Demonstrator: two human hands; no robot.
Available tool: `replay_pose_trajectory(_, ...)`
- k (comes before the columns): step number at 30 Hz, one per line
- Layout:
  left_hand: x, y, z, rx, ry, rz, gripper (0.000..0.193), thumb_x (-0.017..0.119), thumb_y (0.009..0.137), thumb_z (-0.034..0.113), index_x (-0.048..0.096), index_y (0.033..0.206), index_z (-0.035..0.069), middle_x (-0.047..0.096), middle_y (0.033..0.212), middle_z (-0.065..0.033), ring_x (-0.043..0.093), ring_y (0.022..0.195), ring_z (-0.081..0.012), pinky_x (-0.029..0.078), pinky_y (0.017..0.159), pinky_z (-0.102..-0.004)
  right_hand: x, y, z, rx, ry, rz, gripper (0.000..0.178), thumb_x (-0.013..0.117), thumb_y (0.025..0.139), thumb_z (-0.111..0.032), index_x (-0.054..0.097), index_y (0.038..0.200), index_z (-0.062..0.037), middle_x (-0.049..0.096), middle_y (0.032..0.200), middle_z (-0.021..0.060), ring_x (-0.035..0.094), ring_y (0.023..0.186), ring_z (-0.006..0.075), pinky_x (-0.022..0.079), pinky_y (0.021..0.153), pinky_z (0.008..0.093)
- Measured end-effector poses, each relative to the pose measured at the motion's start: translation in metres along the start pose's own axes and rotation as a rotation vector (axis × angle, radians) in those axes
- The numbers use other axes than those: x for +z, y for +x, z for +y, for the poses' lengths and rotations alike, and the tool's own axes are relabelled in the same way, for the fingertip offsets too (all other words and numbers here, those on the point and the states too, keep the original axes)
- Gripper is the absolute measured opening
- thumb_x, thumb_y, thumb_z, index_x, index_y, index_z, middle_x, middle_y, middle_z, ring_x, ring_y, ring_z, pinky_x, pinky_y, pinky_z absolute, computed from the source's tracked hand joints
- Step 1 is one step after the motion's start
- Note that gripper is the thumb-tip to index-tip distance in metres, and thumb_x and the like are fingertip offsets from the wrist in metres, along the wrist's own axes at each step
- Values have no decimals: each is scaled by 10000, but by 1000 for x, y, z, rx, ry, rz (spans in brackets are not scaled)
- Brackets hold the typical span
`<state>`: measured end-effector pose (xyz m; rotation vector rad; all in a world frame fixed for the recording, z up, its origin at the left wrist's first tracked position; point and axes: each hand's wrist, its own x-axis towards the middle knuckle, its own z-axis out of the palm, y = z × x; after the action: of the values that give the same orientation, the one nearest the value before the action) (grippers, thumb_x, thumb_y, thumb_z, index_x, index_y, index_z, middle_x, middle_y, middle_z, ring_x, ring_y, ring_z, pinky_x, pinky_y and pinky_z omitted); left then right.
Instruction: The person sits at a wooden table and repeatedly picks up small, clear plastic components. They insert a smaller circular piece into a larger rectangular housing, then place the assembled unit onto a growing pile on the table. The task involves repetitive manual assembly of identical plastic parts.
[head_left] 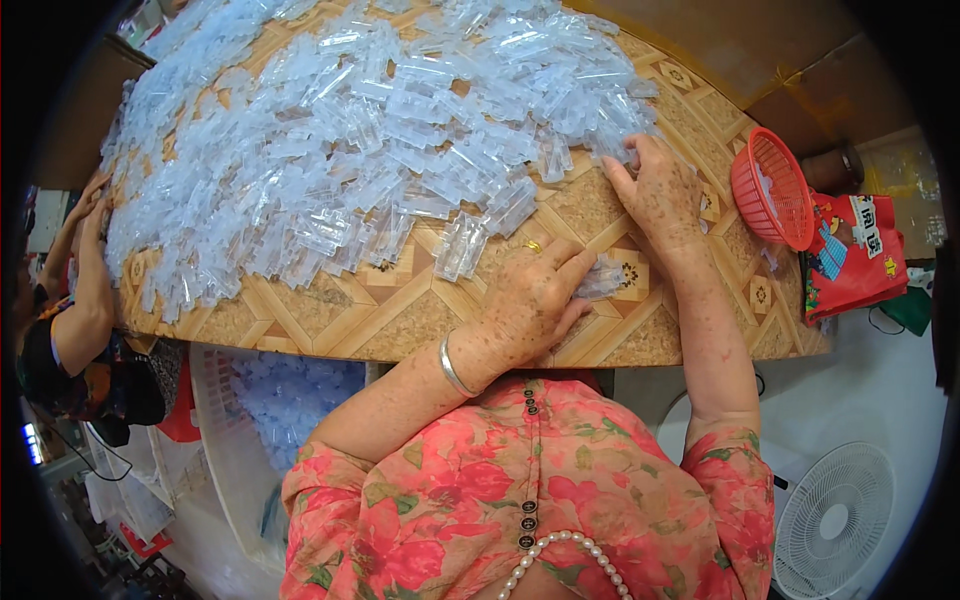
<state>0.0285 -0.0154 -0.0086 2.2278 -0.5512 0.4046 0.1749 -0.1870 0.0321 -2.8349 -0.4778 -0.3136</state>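
Hundreds of clear plastic pieces (370, 130) lie heaped over the patterned table (400, 320). Left hand (530, 305) rests near the table's front edge, its fingers pinching one small clear piece (603, 278) against the top. Right hand (662, 190) lies flat at the heap's right edge, fingers loosely spread on the pieces there. Judging by this, a piece is being sorted or fitted; another must be drawn from the heap. A red basket (772, 190) sits right.

A heap of clear plastic pieces (380, 130) covers most of the tabletop (400, 315). Only the near edge strip lies bare. A red basket (772, 190) blocks the right end.
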Motion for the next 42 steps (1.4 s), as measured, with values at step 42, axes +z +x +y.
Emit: replay_pose_trajectory(42,-3,8,-3,-27,-14,19,680,929,670,146,648,1270,-9,652,1262,-163,694,1023,-333,585,835,-393,-25,-152,29,-6,257,124,615,882,765,-333,661,1228,6,650,1208,158,639,1105,353,517,950,451)
